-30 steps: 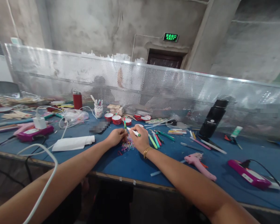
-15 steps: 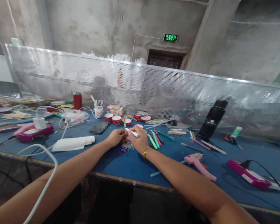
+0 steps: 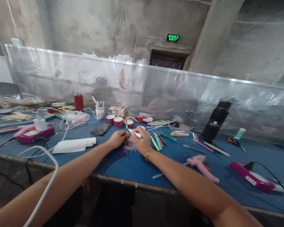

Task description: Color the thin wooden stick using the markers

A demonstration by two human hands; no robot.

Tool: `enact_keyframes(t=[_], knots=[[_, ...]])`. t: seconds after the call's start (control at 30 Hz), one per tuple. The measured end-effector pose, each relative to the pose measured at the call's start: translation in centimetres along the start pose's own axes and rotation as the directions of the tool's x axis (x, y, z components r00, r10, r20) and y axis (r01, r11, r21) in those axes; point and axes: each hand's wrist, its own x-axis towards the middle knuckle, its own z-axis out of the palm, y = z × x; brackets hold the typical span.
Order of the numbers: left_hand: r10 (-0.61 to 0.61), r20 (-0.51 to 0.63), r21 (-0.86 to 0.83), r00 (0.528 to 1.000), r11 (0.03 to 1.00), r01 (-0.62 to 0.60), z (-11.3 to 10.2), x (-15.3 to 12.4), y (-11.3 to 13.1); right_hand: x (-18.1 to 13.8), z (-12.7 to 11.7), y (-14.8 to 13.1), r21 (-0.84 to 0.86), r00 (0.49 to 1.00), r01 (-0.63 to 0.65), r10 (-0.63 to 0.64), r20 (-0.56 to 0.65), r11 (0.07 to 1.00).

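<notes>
A narrow upright stick (image 3: pixel 127 125), red near the top and green below, is pinched in the fingers of my left hand (image 3: pixel 117 139). My right hand (image 3: pixel 142 142), with a gold bracelet at its wrist, grips a white marker (image 3: pixel 136 134) with a green end. The marker's tip is close to the stick; whether they touch I cannot tell. Below both hands lies a pile of colourful small loops (image 3: pixel 129 147), partly covered by the fingers. Several coloured markers (image 3: pixel 158 142) rest on the table just right of my right hand.
Red-sided round tins (image 3: pixel 118 122) stand behind my hands, near a cup of pens (image 3: pixel 99 112). A white paper roll (image 3: pixel 73 145) lies to the left. On the right are a pink glue gun (image 3: pixel 203 168), a black bottle (image 3: pixel 216 121) and a purple power strip (image 3: pixel 253 177). A perforated screen (image 3: pixel 142 85) borders the back.
The marker in my right hand has shifted slightly against the stick. My left hand stays in nearly the same place, still holding the stick.
</notes>
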Motion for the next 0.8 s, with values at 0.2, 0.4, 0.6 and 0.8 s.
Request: enact_keyframes(t=[0.2, 0.4, 0.6, 0.8], knots=[[0.014, -0.02, -0.013, 1.0, 1.0, -0.014, 0.08, 0.15, -0.35, 0.01, 0.07, 0.1, 0.006, 1.0, 0.0, 0.0, -0.004, 1.0], [0.012, -0.005, 0.001, 1.0, 1.0, -0.012, -0.03, 0.05, -0.11, 0.01, 0.03, -0.01, 0.015, 1.0, 0.013, -0.014, 0.018, 1.0], [0.014, -0.004, 0.019, 1.0, 1.0, -0.014, -0.12, -0.02, -0.06, 0.03, 0.04, 0.09, -0.008, 1.0, -0.018, 0.018, -0.005, 1.0], [0.014, -0.02, 0.019, 1.0, 1.0, -0.013, -0.04, 0.11, -0.33, 0.0, 0.04, 0.1, -0.011, 1.0, -0.001, 0.001, 0.001, 1.0]])
